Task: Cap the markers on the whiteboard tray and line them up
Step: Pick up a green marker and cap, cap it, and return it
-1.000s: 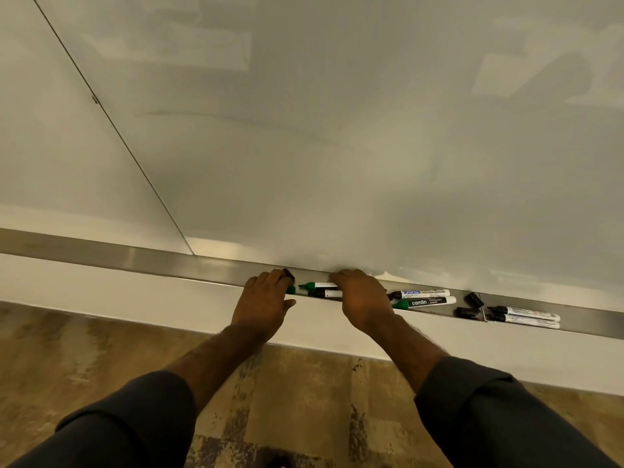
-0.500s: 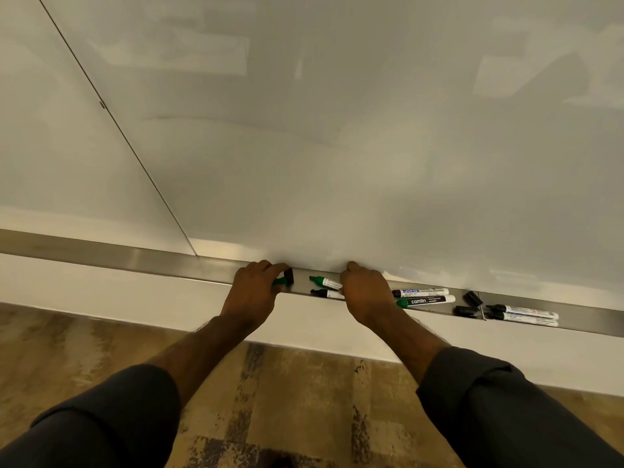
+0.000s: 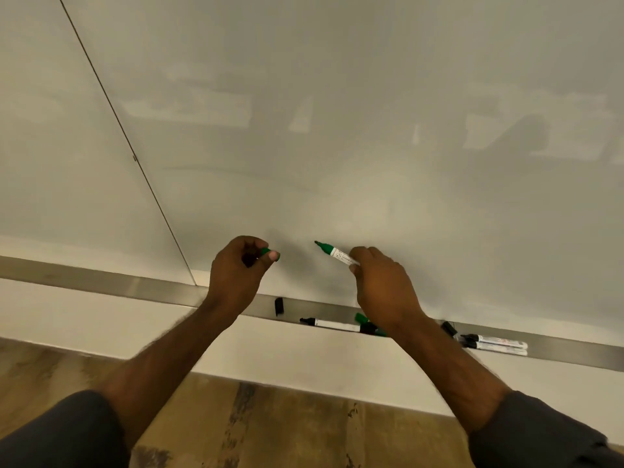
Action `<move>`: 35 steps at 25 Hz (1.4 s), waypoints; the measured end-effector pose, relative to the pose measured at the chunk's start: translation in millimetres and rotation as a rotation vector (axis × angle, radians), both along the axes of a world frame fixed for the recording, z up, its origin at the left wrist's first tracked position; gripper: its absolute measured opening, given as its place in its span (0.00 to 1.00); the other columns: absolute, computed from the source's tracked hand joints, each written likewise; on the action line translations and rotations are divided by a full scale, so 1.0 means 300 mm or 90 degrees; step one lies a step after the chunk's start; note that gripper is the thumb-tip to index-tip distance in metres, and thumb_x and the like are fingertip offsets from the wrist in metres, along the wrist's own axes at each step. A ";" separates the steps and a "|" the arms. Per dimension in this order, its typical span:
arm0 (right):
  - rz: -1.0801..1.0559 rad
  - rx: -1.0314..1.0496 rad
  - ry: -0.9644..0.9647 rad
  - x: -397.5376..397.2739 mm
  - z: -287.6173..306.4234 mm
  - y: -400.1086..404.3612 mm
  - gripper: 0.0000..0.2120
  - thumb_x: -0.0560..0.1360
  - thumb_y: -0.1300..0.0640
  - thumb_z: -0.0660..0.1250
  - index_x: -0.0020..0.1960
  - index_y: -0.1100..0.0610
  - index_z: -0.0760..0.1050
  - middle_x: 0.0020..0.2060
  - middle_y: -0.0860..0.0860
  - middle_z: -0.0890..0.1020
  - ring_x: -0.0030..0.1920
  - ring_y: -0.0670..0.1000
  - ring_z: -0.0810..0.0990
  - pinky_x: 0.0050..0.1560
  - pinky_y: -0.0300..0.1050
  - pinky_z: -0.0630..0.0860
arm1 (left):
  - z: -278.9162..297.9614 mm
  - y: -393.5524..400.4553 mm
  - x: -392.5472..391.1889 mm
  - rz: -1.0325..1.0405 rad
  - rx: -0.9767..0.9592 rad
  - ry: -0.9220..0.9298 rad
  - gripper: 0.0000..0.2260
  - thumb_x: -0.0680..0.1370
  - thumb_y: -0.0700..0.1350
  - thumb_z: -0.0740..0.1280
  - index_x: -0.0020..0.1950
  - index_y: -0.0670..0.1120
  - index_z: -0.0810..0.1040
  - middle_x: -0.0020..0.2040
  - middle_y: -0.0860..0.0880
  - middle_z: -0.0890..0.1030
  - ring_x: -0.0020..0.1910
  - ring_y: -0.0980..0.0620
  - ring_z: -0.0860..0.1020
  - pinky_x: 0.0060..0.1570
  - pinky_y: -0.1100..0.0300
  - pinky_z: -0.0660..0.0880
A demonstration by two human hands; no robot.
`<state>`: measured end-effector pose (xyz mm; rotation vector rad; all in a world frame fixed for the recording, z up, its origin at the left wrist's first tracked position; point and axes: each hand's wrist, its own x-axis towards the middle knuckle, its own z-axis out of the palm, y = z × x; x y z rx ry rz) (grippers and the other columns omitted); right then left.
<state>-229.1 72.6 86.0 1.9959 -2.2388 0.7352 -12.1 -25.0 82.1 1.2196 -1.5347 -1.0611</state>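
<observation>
While your right hand grips an uncapped green marker and your left hand pinches its green cap, other markers lie on the steel tray (blank whiteboard above, wood floor below).

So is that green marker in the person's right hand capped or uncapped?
Uncapped. The green marker in the right hand shows its bare dark tip, pointing toward the left hand, whose fingers pinch a green cap.
</observation>
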 end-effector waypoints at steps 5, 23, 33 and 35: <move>0.057 -0.159 -0.077 -0.034 0.224 0.095 0.10 0.81 0.55 0.58 0.59 0.51 0.74 0.43 0.51 0.77 0.37 0.54 0.75 0.35 0.50 0.75 | 0.199 0.061 -0.034 -0.110 0.173 0.250 0.09 0.73 0.46 0.71 0.52 0.48 0.82 0.48 0.45 0.84 0.41 0.51 0.79 0.41 0.63 0.79; 0.178 -0.199 0.007 -0.142 0.525 0.218 0.10 0.79 0.54 0.62 0.58 0.48 0.77 0.39 0.49 0.76 0.37 0.49 0.73 0.34 0.52 0.74 | 0.492 0.175 -0.159 -0.217 -0.044 0.161 0.08 0.73 0.38 0.70 0.48 0.48 0.84 0.41 0.49 0.87 0.38 0.53 0.82 0.38 0.65 0.79; 0.195 -0.147 0.016 -0.167 0.490 0.154 0.10 0.79 0.55 0.62 0.56 0.54 0.79 0.40 0.52 0.77 0.39 0.51 0.73 0.37 0.53 0.74 | 0.481 0.148 -0.215 -0.249 -0.269 -0.204 0.07 0.77 0.40 0.66 0.47 0.50 0.82 0.33 0.54 0.80 0.32 0.61 0.75 0.34 0.72 0.70; 0.193 -0.174 0.020 -0.162 0.481 0.135 0.08 0.79 0.55 0.62 0.54 0.54 0.79 0.38 0.52 0.76 0.38 0.51 0.72 0.35 0.50 0.72 | 0.478 0.144 -0.221 -0.237 -0.310 -0.195 0.07 0.77 0.39 0.66 0.47 0.49 0.82 0.33 0.54 0.79 0.34 0.61 0.75 0.35 0.73 0.70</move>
